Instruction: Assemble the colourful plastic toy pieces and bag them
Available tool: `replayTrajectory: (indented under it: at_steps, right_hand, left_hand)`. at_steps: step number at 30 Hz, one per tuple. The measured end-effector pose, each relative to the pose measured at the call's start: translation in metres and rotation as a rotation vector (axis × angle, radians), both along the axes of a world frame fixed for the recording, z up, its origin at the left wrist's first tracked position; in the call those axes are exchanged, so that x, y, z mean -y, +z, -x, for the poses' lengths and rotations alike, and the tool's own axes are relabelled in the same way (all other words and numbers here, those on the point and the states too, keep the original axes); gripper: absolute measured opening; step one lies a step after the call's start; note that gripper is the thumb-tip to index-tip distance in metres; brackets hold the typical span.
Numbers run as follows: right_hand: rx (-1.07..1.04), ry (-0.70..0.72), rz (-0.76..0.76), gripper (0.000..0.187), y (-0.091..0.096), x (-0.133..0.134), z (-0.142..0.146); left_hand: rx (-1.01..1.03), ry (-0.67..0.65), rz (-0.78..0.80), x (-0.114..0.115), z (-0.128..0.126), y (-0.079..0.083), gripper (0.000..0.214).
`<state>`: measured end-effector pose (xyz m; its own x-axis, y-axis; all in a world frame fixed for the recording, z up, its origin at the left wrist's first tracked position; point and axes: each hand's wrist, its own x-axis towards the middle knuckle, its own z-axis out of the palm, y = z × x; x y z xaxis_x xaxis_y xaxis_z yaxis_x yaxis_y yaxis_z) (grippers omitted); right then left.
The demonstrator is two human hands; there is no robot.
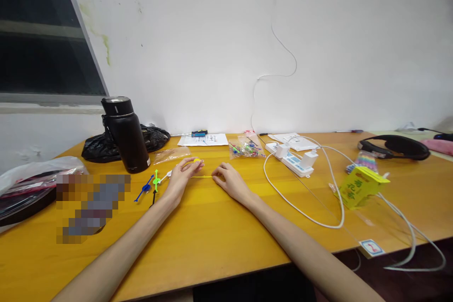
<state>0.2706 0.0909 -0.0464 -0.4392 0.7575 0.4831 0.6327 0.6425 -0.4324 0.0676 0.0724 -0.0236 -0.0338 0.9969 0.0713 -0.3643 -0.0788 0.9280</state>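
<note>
My left hand is closed, pinching a small round yellow disc between thumb and fingertips. Just right of it, my right hand has its fingers closed on one end of a thin yellow arrow spinner, which lies level between the hands near the tabletop. Left of my left hand lie a blue arrow spinner, a green one and a black arrow, partly overlapping. A white arrow piece is half hidden behind my left hand.
A black bottle stands at back left before a black plastic bag. A clear bag of coloured spinners lies behind my right hand. A power strip, looping white cables, a yellow box and a black headset are right.
</note>
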Motion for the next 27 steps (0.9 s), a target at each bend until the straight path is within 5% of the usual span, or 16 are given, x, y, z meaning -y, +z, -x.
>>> replayTrajectory:
  at_steps: [11,27]
  right_hand:
    - [0.05,0.003,0.004,0.001,0.003,-0.002,-0.004]
    - [0.077,0.004,0.037,0.006,0.006,-0.008,-0.015]
  left_hand:
    - [-0.113,-0.095,-0.045,0.005,-0.005,-0.001,0.045]
    - [-0.076,-0.038,-0.043,0.01,-0.01,0.005,0.05]
